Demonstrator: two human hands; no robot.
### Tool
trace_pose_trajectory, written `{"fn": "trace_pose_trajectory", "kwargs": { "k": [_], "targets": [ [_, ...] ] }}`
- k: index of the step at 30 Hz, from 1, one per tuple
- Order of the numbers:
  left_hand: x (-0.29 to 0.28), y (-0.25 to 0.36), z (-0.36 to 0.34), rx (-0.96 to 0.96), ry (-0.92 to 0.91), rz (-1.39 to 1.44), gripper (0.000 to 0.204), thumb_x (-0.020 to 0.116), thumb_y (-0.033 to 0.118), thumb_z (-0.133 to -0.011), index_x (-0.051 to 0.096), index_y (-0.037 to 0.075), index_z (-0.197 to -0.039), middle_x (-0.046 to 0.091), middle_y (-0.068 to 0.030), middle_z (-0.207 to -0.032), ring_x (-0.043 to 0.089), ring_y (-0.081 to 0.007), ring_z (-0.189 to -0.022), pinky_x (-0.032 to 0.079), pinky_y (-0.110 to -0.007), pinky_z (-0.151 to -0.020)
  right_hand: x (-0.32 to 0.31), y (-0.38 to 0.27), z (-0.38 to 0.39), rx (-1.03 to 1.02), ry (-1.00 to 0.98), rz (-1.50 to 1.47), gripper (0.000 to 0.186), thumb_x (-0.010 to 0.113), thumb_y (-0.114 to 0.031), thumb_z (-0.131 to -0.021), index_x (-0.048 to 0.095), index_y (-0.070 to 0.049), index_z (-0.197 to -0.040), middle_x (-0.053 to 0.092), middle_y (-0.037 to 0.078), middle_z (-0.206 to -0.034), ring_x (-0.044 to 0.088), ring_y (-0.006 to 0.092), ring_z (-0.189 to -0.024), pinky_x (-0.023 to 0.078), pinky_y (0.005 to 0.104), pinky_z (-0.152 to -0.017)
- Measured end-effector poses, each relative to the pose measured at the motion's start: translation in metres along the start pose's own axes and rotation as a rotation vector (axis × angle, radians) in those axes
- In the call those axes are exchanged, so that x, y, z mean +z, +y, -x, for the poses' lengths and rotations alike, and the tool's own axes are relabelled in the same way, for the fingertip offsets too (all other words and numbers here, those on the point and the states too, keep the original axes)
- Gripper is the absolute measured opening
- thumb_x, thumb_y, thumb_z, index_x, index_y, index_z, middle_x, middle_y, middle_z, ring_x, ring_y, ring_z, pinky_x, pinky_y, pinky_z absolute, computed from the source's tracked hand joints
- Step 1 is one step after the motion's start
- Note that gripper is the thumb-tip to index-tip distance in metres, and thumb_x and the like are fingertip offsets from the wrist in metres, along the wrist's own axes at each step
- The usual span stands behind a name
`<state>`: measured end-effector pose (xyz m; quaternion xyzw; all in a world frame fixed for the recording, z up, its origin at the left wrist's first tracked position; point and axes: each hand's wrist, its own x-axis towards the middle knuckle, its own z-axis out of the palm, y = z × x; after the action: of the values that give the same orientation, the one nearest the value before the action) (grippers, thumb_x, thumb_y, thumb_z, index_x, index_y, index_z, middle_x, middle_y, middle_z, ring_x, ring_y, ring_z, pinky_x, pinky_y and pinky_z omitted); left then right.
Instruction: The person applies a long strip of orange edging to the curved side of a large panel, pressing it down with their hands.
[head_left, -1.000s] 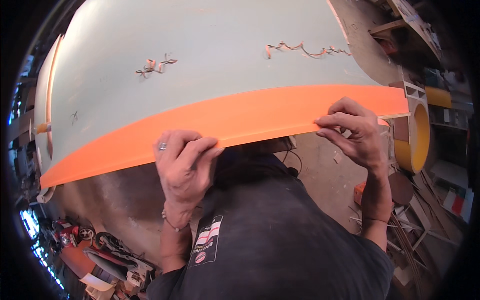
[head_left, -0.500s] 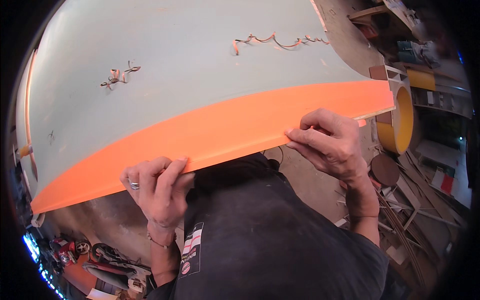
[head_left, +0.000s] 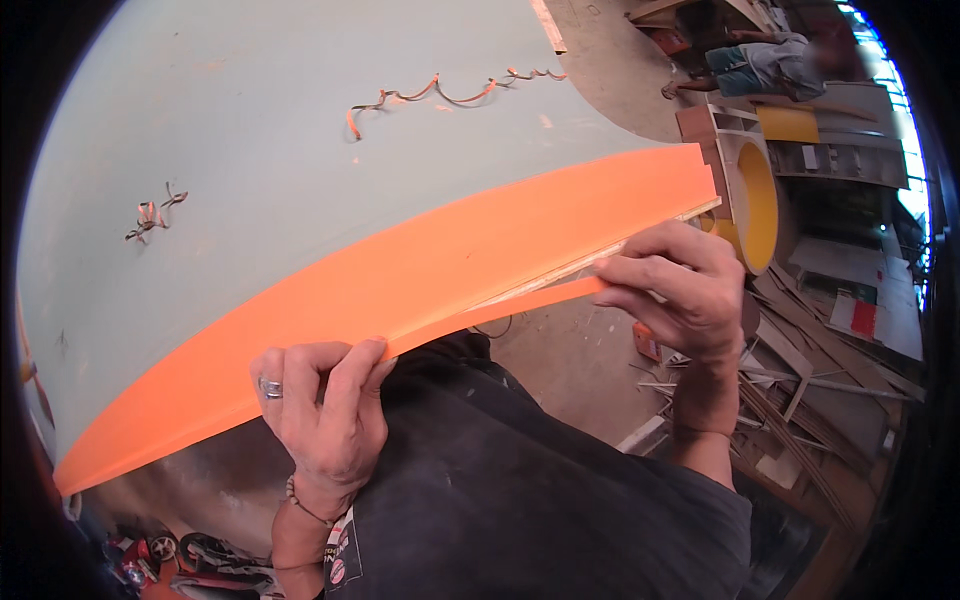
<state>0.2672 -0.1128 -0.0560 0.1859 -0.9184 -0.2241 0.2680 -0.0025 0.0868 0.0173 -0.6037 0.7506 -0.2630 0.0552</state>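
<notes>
Both L hand (head_left: 330,408) & R hand (head_left: 683,290): fingers (head_left: 636,271) clamped on thin, smooth orange strip (head_left: 530,302).

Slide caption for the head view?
Left hand pinches an orange edging strip at the panel's rim; right hand holds it off the pale bare edge.

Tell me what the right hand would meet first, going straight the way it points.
The right hand, pinching the orange strip, would probably meet the bare pale edge first, with the orange band beyond; depth is hard to judge.
</notes>
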Motion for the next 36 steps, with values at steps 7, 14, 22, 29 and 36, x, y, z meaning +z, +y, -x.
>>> {"fn": "trace_pose_trajectory", "kwargs": {
  "k": [7,14,22,29,36],
  "targets": [
    [0.008,0.006,0.012,-0.057,0.078,-0.096,0.026,0.09,0.011,-0.08,0.082,0.011,-0.104,0.06,-0.0003,-0.088,0.051,-0.0237,-0.085,0.041,-0.038,-0.077,-0.001,0.028,0.013,-0.03,-0.009,0.009,0.032,0.096,-0.013,-0.072,0.086,-0.008,-0.102,0.069,0.003,-0.084,0.062,0.016,-0.07,0.046,0.0309,-0.058],
    [0.017,0.009,0.025,-0.083,0.175,-0.17,0.022,0.09,0.01,-0.084,0.083,0.013,-0.105,0.06,0.0013,-0.093,0.051,-0.0236,-0.092,0.042,-0.037,-0.08,0.007,0.04,0.008,-0.115,-0.022,0.047,0.03,0.095,-0.015,-0.073,0.085,-0.011,-0.101,0.069,0.0,-0.088,0.062,0.0177,-0.07,0.046,0.0324,-0.058],
    [0.021,0.011,0.032,-0.104,0.231,-0.116,0.029,0.091,0.008,-0.084,0.082,0.009,-0.111,0.063,-0.0014,-0.098,0.054,-0.0256,-0.095,0.043,-0.039,-0.084,0.015,0.045,0.012,-0.112,-0.016,0.059,0.028,0.093,-0.013,-0.076,0.083,-0.011,-0.102,0.066,0.0,-0.089,0.062,0.0177,-0.07,0.048,0.0321,-0.057],
    [0.056,0.068,-0.036,0.029,-0.037,-0.099,0.04,0.094,0.025,-0.078,0.079,0.01,-0.112,0.066,-0.0022,-0.106,0.059,-0.0236,-0.093,0.042,-0.044,-0.092,0.026,0.053,0.018,-0.201,0.069,0.131,0.027,0.091,-0.014,-0.078,0.082,-0.012,-0.103,0.064,0.0,-0.089,0.064,0.0168,-0.073,0.051,0.0317,-0.058],
    [0.1,0.08,-0.054,0.124,0.083,-0.016,0.022,0.087,0.015,-0.082,0.078,0.007,-0.1,0.061,-0.0025,-0.087,0.059,-0.0224,-0.08,0.043,-0.039,-0.079,0.001,0.073,0.029,-0.163,0.129,0.153,0.028,0.092,-0.023,-0.077,0.082,-0.014,-0.102,0.066,-0.002,-0.089,0.066,0.0165,-0.074,0.052,0.0315,-0.059]
  ]
}}
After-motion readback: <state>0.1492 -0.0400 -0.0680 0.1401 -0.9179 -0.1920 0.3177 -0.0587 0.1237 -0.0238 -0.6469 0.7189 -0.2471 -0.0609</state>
